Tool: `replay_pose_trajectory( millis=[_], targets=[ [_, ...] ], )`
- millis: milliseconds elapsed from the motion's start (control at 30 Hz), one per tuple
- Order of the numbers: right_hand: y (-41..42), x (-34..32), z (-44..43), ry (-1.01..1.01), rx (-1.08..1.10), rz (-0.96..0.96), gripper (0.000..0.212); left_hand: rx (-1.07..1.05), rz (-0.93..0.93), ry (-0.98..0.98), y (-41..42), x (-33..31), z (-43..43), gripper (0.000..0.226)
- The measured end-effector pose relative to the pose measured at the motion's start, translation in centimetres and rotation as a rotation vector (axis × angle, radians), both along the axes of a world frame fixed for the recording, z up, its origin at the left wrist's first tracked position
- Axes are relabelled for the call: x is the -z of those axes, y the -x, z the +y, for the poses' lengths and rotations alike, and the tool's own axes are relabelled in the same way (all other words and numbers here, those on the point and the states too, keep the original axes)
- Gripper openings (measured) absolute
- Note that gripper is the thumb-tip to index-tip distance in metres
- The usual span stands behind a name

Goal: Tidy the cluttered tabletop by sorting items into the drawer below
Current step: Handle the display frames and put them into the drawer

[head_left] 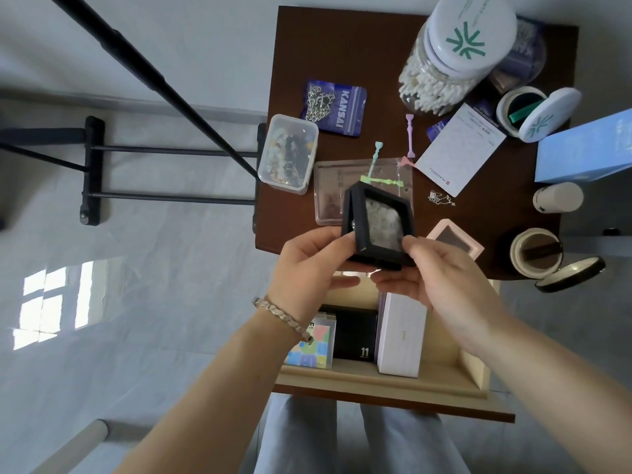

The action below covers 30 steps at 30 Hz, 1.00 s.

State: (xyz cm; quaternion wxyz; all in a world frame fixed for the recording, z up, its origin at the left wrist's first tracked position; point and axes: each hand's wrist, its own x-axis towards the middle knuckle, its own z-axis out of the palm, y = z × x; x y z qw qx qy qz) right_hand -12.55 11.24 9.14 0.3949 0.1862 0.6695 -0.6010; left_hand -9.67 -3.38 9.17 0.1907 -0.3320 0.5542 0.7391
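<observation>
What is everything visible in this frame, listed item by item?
table: 1, dark brown, ahead
drawer: 1, pale wood, open below
display box: 1, black, held above near edge
swab jar: 1, clear, white lid, far side
pouch: 1, purple, far left
tub: 1, clear, left edge
zip bag: 1, clear, centre
sticks: 4, pastel, centre
card: 1, white, centre-right
chain: 1, silver, beside card
pink box: 1, pink, near edge
blue box: 1, blue, right edge
white tin: 1, white, open, far right
cream tin: 1, cream, open, near right
bottle: 1, white, right edge
drawer boxes: 3, multicoloured, black, white, inside drawer
left grip: 1, bare, on display box's left
right grip: 1, bare, on display box's right
</observation>
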Motion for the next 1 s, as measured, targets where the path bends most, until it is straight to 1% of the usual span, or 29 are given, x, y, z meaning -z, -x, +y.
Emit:
replay_pose_trajectory(
  millis=[100, 233, 367, 400, 467, 533, 600, 633, 667, 700, 733, 800, 867, 1000],
  targets=[
    [-0.1, -0.3, -0.3, -0.072, -0.042, 0.088, 0.027, -0.021, -0.019, 0.019, 0.2, 0.2, -0.1, 0.02],
    [0.1, -0.3, -0.1, -0.127, -0.063, 0.173, 0.024, 0.008, -0.067, 0.051, 0.5, 0.6, -0.4, 0.012],
    [-0.3, -0.2, 0.2, -0.102, -0.092, 0.177, 0.021, 0.061, -0.116, 0.11, 0.8, 1.0, -0.3, 0.008],
    [-0.4, -0.2, 0.3, -0.099, -0.096, 0.179, 0.023, 0.063, -0.124, 0.11, 0.8, 1.0, -0.3, 0.008],
    [-0.5, 0.0, 0.4, -0.083, -0.058, 0.176, 0.028, 0.054, -0.125, 0.052, 0.7, 0.9, -0.2, 0.009],
    [-0.5, 0.2, 0.4, -0.06, -0.018, 0.175, 0.031, 0.002, -0.135, -0.095, 0.6, 0.7, 0.0, 0.016],
    [-0.4, 0.2, 0.3, -0.055, -0.001, 0.195, 0.026, -0.071, -0.154, -0.252, 0.4, 0.6, -0.3, 0.023],
    [-0.4, 0.2, 0.2, -0.06, 0.008, 0.206, 0.02, -0.091, -0.165, -0.302, 0.3, 0.5, -0.4, 0.028],
    [-0.4, 0.2, 0.2, -0.068, 0.015, 0.221, 0.013, -0.072, -0.168, -0.287, 0.2, 0.6, -0.5, 0.037],
    [-0.5, 0.2, 0.2, -0.081, 0.016, 0.242, 0.008, -0.003, -0.152, -0.215, 0.0, 0.6, -0.4, 0.042],
    [-0.5, 0.2, 0.2, -0.093, 0.014, 0.265, 0.008, 0.078, -0.119, -0.118, -0.2, 0.6, -0.4, 0.038],
    [-0.6, 0.1, 0.0, -0.085, 0.044, 0.277, 0.013, 0.138, -0.06, 0.019, -0.3, 0.6, -0.3, 0.018],
    [-0.6, -0.1, -0.2, -0.028, 0.112, 0.24, 0.016, 0.097, -0.053, 0.01, -0.4, 0.8, -0.2, 0.011],
    [-0.8, -0.3, -0.6, -0.022, 0.097, 0.259, 0.017, 0.032, -0.068, -0.015, -0.8, 1.1, -0.2, 0.01]
  ],
)
